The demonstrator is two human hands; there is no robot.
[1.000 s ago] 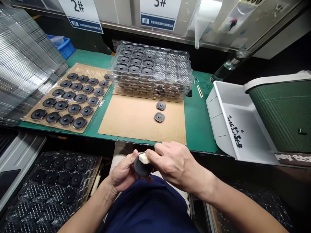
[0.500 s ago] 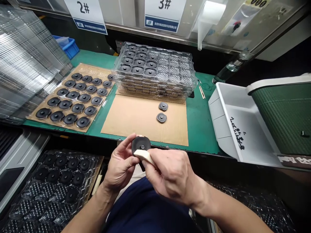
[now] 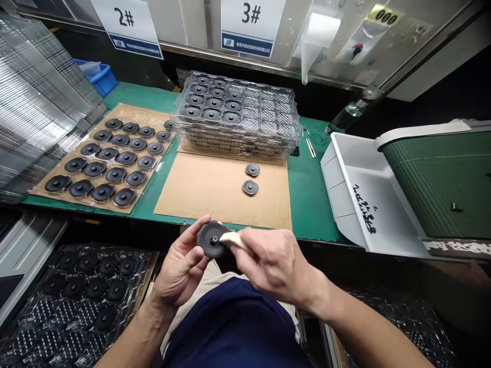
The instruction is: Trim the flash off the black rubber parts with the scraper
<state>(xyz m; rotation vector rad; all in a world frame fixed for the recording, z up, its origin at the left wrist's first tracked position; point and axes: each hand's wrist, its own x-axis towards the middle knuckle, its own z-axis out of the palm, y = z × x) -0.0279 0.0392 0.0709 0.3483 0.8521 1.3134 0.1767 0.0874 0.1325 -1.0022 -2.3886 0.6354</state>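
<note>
The left hand point(image 3: 180, 273) grips a black disc point(image 3: 207, 248) at its edge, thumb on the near side and fingers round the far side; the right hand point(image 3: 274, 260) pinches a cream-coloured pad point(image 3: 232, 238) between thumb and fingers, its tip against the disc's face just beside the small raised hub; the disc is held up, hub towards the camera, above the lap and just before the near edge of the green tabletop point(image 3: 309, 204); beyond it, two dark discs point(image 3: 250, 188) lie one behind the other on a flat cardboard sheet point(image 3: 207, 189); behind these stands a stack of clear plastic trays point(image 3: 268, 110), the top one holding discs in its left part; to the left, a tray of discs point(image 3: 132, 111) rests on brown board; to the right, a grey bin point(image 3: 333, 179) holds small black pieces point(image 3: 364, 207) beside a green conveyor belt point(image 3: 437, 189); below the table on the left, a part-filled tray point(image 3: 57, 312) holds more black discs.
</note>
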